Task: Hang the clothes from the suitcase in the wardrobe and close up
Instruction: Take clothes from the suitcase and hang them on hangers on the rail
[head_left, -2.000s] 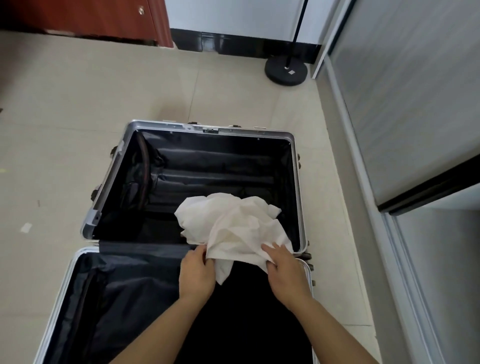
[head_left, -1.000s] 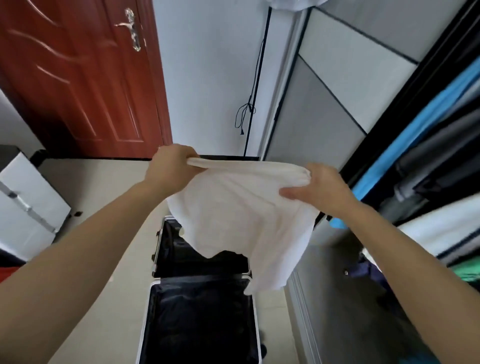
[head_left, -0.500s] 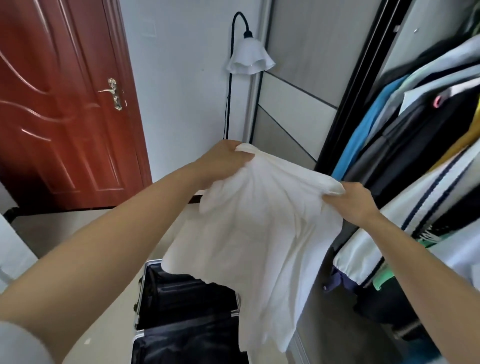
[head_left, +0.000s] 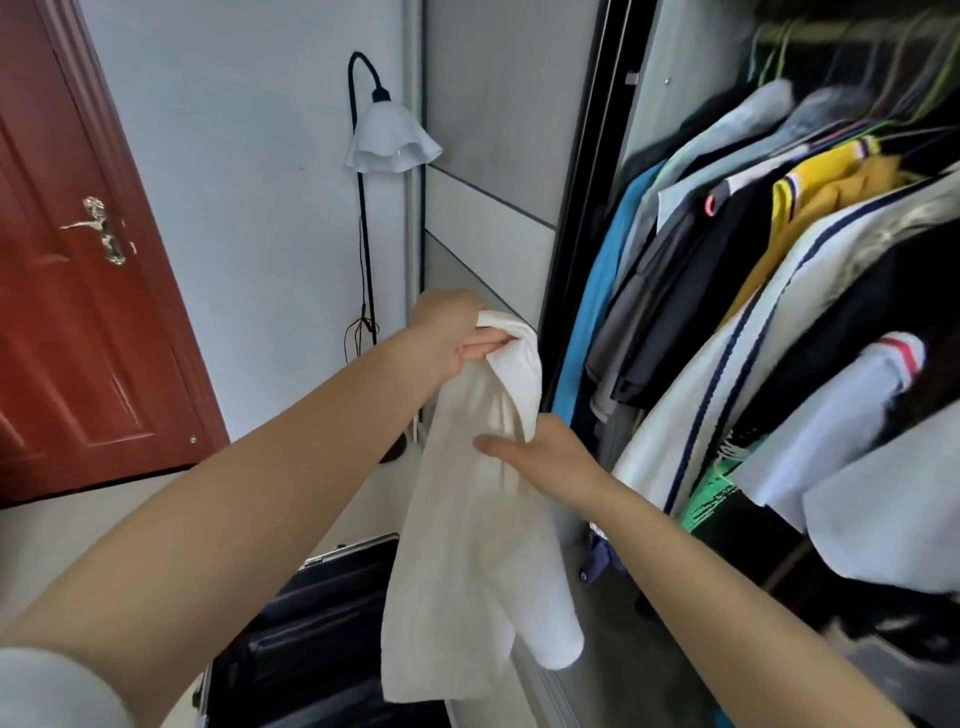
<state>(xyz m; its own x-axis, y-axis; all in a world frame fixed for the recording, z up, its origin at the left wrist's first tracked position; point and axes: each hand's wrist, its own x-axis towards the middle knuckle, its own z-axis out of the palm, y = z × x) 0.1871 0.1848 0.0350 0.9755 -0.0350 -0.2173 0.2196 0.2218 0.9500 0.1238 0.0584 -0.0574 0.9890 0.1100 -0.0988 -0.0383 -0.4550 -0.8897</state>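
A white shirt (head_left: 467, 545) hangs lengthwise in front of me. My left hand (head_left: 452, 332) grips its top edge in a fist. Lower down, my right hand (head_left: 545, 457) holds the shirt's right side, thumb across the front and fingers hidden behind the cloth. The open black suitcase (head_left: 322, 629) lies on the floor below, partly covered by the shirt and my left arm. To the right stands the open wardrobe (head_left: 779, 291), with several garments hanging on its rail.
A floor lamp (head_left: 392, 140) with a white shade stands against the wall beside the grey sliding wardrobe door (head_left: 488, 156). A red room door (head_left: 78, 270) is shut at the left. More clothes lie low in the wardrobe.
The shirt came up out of the suitcase and was spread between both hands. Now my right hand has slid down and inward, so the shirt hangs narrow from my left hand, nearer the wardrobe.
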